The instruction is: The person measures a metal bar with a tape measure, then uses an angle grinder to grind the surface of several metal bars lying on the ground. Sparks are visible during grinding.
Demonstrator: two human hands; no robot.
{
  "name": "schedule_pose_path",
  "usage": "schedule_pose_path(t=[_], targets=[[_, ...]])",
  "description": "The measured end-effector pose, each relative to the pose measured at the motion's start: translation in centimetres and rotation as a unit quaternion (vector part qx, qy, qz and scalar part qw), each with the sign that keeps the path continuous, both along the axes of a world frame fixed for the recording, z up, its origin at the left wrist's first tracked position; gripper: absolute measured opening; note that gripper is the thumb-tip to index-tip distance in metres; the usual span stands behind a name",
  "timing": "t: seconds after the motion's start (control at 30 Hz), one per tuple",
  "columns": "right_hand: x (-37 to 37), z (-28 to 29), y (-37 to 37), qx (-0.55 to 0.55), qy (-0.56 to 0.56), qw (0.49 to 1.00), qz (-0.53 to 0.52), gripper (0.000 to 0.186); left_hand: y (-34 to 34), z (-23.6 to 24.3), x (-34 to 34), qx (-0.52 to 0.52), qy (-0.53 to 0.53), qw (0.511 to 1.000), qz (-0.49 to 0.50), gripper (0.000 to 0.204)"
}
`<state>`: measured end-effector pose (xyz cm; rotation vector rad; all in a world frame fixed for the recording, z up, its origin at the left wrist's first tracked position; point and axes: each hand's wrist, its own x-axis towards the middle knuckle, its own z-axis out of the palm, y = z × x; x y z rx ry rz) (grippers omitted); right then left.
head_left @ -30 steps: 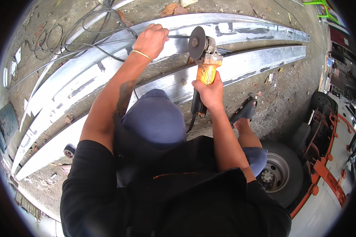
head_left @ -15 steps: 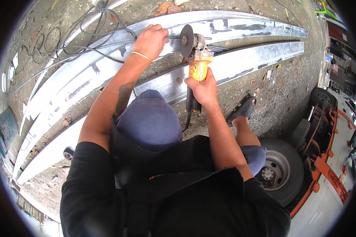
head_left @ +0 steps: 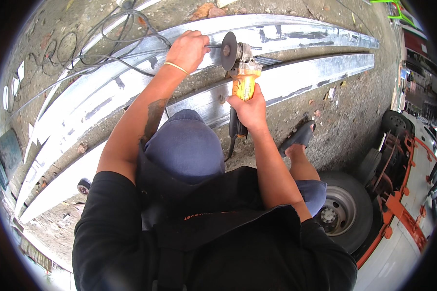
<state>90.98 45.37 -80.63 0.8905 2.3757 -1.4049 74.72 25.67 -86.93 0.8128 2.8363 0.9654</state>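
Observation:
My right hand [head_left: 250, 110] wraps round the body of a yellow angle grinder [head_left: 243, 86], held upright with its head away from me. Its dark, thin disc [head_left: 229, 51] stands edge-up beside my left hand [head_left: 189, 49], a short gap from the fingers. Those fingers are closed on a thin metal rod [head_left: 214, 47], which runs right, passing behind the disc. Whether disc and rod touch I cannot tell. Below the rod lie long, curved, silvery metal beams [head_left: 296, 36], patched with dark marks. A dark cord leaves the grinder's lower end.
Loops of black cable [head_left: 107, 31] lie on the ground at the upper left, over the beams. My sandalled foot [head_left: 301, 138] rests on rough ground to the right. Beyond it stand a large truck wheel [head_left: 342, 208] and an orange frame [head_left: 398, 208]. A small round part [head_left: 84, 186] sits at left.

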Motion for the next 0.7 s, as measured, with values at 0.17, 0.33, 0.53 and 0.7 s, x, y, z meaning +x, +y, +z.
schedule_pose_path(t=[0.17,0.33,0.53,0.7], targets=[[0.1,0.2,0.1,-0.003,-0.006,1.000,-0.002,0.046,0.2,0.0,0.0,-0.008,-0.012,1.000,-0.002,0.013],[-0.2,0.7,-0.4,0.002,-0.012,1.000,-0.001,0.047,0.1,-0.3,0.0,-0.013,0.002,1.000,-0.001,0.018],[-0.1,0.1,-0.3,0.012,-0.007,1.000,0.003,0.048,0.0,0.1,0.2,-0.011,0.012,1.000,0.002,0.012],[-0.4,0.8,-0.5,0.048,-0.015,0.999,0.011,0.051,0.2,-0.2,0.2,-0.010,0.025,1.000,-0.003,0.012]])
